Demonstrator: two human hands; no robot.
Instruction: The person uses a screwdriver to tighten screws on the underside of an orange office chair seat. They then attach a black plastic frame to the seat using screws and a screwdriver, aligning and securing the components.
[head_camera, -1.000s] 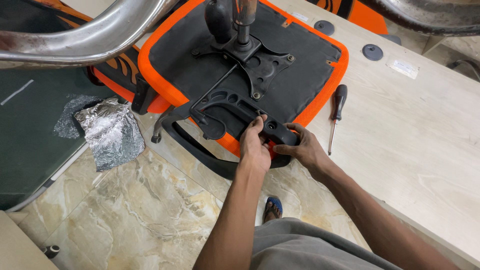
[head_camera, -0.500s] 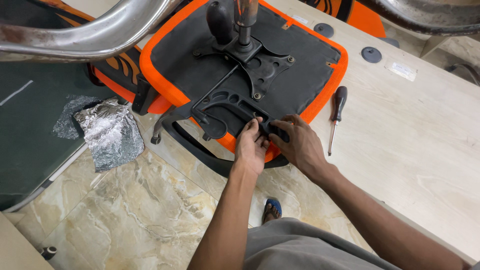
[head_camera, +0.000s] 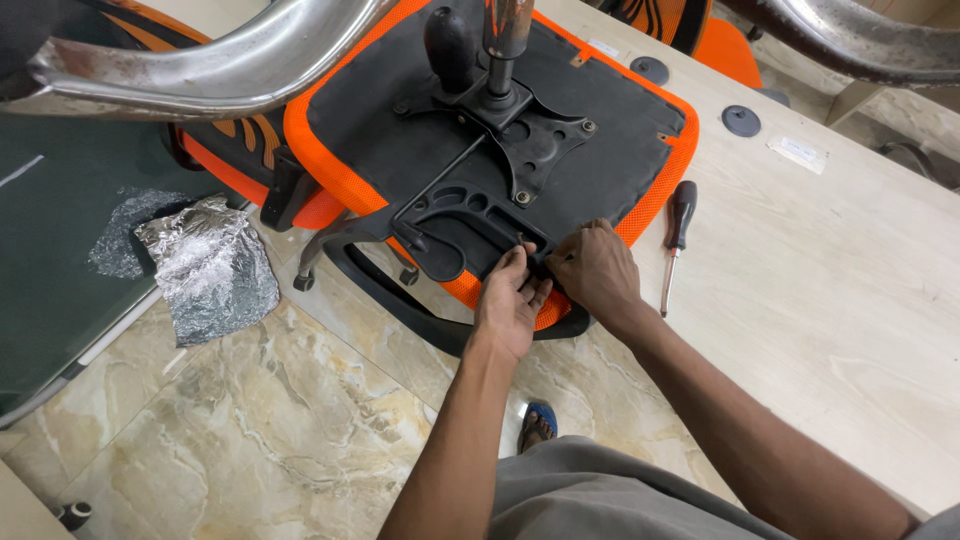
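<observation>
Both hands pinch at a small fastener on the black plastic armrest bracket (head_camera: 470, 225) of an upturned orange-edged chair seat (head_camera: 640, 190) overhanging the pale wooden counter (head_camera: 830, 300): left hand (head_camera: 512, 300) steadying, right hand (head_camera: 597, 272) best turning squarely, black-handled screwdriver (head_camera: 676, 240) near.

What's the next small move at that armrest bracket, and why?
Probably reach the right hand for the screwdriver. Both hands pinch at the black armrest bracket on the upturned orange seat, the left hand steadying it, seemingly over a small fastener. The tool lies untouched on the table just beside them.
</observation>
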